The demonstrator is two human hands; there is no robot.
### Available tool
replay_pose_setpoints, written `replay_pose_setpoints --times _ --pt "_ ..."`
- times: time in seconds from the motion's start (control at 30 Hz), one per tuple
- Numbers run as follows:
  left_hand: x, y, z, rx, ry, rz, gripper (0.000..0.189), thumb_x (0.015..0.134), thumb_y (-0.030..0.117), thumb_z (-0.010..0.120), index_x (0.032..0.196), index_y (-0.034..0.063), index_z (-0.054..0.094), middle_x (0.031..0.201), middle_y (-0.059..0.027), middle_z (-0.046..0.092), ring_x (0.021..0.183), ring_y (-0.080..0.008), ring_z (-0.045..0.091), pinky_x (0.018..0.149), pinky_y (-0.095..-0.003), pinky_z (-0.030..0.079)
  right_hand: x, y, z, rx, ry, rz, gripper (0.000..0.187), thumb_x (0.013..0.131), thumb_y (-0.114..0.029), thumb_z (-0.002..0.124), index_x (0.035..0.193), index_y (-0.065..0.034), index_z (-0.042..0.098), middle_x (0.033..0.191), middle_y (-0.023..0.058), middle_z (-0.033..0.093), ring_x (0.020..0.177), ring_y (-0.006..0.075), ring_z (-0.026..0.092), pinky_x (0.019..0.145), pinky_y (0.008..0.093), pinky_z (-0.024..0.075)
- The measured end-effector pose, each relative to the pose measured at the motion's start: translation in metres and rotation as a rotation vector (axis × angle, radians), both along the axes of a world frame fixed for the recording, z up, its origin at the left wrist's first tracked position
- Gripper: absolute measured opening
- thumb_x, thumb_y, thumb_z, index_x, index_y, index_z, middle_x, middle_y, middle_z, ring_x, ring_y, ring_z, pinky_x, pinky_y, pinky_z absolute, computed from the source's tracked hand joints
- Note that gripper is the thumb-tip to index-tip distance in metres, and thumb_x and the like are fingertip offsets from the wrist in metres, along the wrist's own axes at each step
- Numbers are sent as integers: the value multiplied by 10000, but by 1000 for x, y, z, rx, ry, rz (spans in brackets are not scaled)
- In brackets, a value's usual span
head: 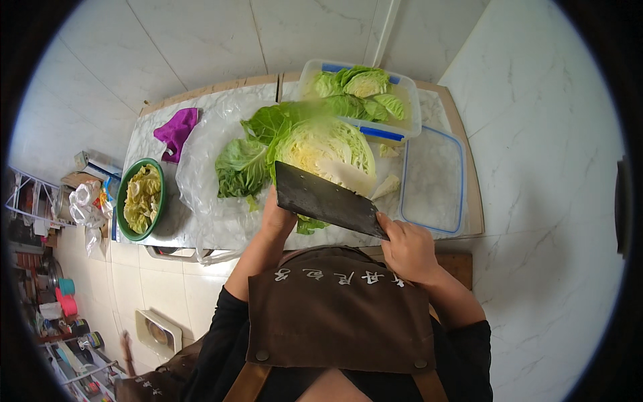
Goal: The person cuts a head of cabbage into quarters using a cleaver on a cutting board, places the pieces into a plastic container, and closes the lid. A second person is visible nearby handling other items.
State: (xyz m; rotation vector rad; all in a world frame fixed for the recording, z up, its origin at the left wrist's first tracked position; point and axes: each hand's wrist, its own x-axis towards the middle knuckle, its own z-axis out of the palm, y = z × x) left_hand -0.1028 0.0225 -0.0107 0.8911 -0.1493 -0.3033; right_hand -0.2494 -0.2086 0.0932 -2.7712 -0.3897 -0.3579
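Note:
My right hand (409, 248) grips a dark, broad-bladed cleaver (326, 198), whose handle is hidden in the fist. The blade slants across the near side of a large cut cabbage (326, 148), with its pale layered face and thick white core showing. At the cabbage's near left edge is my left hand (278, 218), holding it from the side; its fingers are hidden behind the blade and leaves. Loose green outer leaves (243, 168) lie left of the cabbage. Cut core pieces (387, 187) rest to its right.
Behind stands a clear plastic container (414, 113) of cabbage pieces, its blue-rimmed lid (434, 181) lying at right. Clear plastic sheeting (201, 186) spreads under the leaves. A green basin (162, 201) of yellowish leaves and a purple cloth (177, 131) are at left. Another person (155, 374) is at lower left.

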Motion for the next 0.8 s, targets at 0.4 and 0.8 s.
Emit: replay_pose_setpoints --times 0.4,0.8 --pt "-3 -17 -3 -112 36 49 353 922 199 609 1236 48 556 1172 -74 617 1043 -190 589 904 -333 473 12 0 -10 -12 -60 -8 544 684 -81 640 1219 -9 575 765 94 589 667 289 584 608 408 466" --pt "-5 -18 1 339 -185 141 320 902 118 600 1199 0 570 1172 -92 616 1091 -218 575 902 -350 473 21 -10 -14 -51 -163 57 457 745 -119 629 1188 -11 589 716 75 585 651 252 592 583 379 473"
